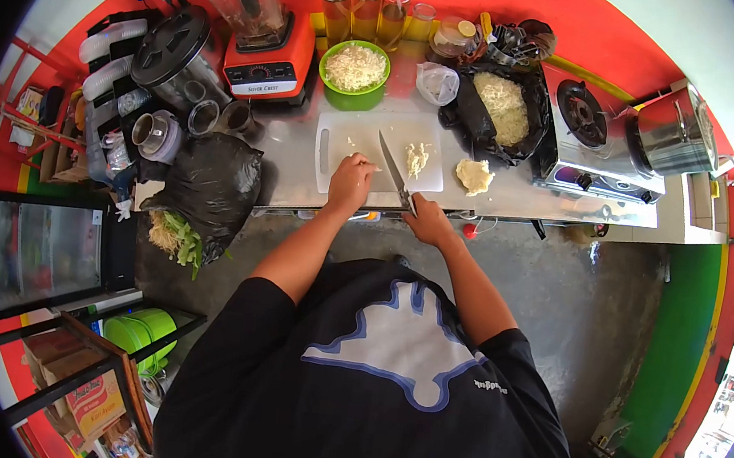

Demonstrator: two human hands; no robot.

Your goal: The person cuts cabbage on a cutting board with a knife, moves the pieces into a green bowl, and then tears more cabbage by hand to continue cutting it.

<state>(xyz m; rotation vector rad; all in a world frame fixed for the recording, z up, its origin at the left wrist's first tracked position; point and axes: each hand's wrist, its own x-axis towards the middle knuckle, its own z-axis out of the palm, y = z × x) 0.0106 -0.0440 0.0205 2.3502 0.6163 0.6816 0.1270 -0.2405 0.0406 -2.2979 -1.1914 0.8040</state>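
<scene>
My right hand (430, 220) is wrapped round the handle of a knife (394, 166), whose blade points up and to the left over the white cutting board (336, 124). My left hand (351, 184) is closed at the board's lower left part, with a small pale piece at its fingertips. Beyond the blade, a small heap of pale shreds (416, 159) lies on the board. To the right of the board, a pale, uneven lump (473, 177) rests on the metal counter.
Behind the board stands a green bowl (353, 99) of pale shreds. A red blender (262, 75) and a black bag (212, 182) are at the left. Another black bag (535, 121) holds shreds beside the gas stove (598, 144) and a metal pot (678, 133).
</scene>
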